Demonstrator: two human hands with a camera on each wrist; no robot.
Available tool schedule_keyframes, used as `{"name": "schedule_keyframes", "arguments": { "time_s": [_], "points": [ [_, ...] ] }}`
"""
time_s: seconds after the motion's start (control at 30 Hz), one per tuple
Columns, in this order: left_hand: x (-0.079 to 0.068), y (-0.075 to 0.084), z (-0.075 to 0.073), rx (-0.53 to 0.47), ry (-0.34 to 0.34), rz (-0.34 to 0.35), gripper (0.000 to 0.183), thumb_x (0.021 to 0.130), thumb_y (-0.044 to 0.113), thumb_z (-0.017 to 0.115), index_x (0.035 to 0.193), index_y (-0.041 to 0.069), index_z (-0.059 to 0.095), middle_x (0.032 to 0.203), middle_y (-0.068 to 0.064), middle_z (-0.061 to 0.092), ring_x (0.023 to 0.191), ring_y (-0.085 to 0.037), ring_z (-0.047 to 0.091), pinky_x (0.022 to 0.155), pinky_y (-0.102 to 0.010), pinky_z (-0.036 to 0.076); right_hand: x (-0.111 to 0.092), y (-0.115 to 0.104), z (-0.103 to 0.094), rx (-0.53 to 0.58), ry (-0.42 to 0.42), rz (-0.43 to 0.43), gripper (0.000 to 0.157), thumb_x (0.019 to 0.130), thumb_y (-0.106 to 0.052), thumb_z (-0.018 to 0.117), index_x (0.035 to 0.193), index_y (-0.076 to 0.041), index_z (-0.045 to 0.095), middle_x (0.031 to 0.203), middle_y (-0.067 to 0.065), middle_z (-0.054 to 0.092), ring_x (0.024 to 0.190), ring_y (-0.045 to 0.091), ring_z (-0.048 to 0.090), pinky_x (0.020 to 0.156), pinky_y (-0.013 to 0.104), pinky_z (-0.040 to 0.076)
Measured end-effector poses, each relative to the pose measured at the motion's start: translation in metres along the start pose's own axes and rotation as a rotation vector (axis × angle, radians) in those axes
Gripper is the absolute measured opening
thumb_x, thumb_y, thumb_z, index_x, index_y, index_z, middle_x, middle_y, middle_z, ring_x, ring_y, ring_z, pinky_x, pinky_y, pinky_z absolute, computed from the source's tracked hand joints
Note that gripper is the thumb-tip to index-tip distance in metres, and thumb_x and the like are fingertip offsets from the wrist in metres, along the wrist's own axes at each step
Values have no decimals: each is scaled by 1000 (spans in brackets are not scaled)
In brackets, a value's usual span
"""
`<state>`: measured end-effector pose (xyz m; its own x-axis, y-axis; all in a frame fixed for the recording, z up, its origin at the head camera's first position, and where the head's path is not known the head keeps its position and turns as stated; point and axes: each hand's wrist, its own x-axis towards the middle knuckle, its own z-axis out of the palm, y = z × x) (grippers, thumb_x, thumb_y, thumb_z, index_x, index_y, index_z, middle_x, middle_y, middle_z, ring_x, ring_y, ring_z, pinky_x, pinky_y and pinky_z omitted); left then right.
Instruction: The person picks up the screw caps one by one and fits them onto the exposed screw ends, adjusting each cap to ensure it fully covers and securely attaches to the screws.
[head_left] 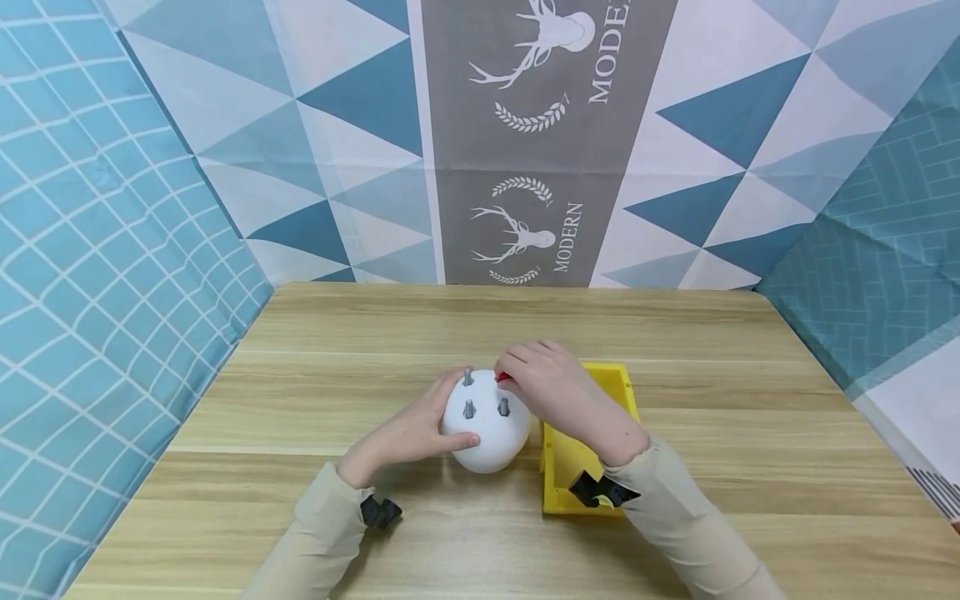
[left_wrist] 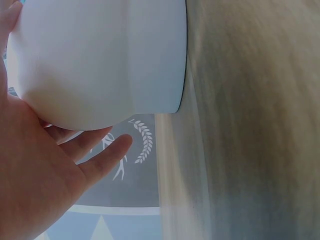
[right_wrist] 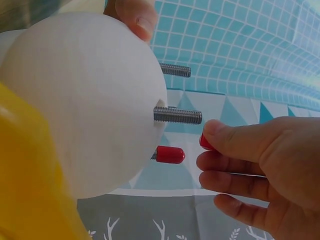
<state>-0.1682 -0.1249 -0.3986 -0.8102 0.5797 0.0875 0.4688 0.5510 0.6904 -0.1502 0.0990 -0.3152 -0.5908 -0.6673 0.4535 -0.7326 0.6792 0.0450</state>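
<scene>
A white rounded body [head_left: 491, 446] with a flat-edged lower part sits on the table. Bare threaded studs [right_wrist: 180, 116] stick out of its top, and one stud carries a red cap [right_wrist: 170, 155]. My left hand [head_left: 427, 421] holds the body from the left side, thumb across the near face and fingers around the far side. Between thumb and forefinger my right hand [right_wrist: 250, 165] pinches another red cap [right_wrist: 205, 143], just off the end of a bare stud. From the head view, the right hand [head_left: 551, 392] mostly hides the capped stud.
Right beside the white body stands a yellow bin [head_left: 558, 475], partly under the right forearm. The wooden table [head_left: 337, 333] reaches back to a patterned cloth wall [head_left: 510, 150]. Dark wrist camera mounts [head_left: 381, 512] hang at both cuffs.
</scene>
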Motion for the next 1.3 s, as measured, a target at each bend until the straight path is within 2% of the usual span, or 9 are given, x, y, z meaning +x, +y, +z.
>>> {"name": "schedule_keyframes", "arguments": {
  "time_s": [0.2,0.53,0.8,1.3],
  "points": [
    [-1,1,-1,5,-5,-2,91,75,51,67,143,17,18,140,-3,29,116,-17,41,95,-40,39,6,0,4,-16,30,-28,11,81,-19,69,90,-15,64,86,-5,61,83,11,56,79,26,43],
    [-2,3,-2,-16,-9,1,92,76,49,68,144,13,17,140,-4,29,115,-19,43,92,-41,40,13,0,12,-28,58,-31,12,80,-19,70,91,-15,66,89,-3,64,87,13,59,83,27,42],
    [-1,1,-1,-34,-12,19,88,75,51,67,143,23,17,140,2,28,115,-15,41,93,-39,39,20,1,16,-39,135,-101,8,82,-19,68,88,-14,67,85,-3,65,84,15,60,89,33,39],
    [0,-2,0,-34,1,43,87,75,51,67,142,29,16,139,3,28,113,-13,42,92,-37,41,28,-1,24,10,139,-113,11,78,-16,71,89,-14,69,85,-2,67,80,13,62,89,34,38]
  ]
}}
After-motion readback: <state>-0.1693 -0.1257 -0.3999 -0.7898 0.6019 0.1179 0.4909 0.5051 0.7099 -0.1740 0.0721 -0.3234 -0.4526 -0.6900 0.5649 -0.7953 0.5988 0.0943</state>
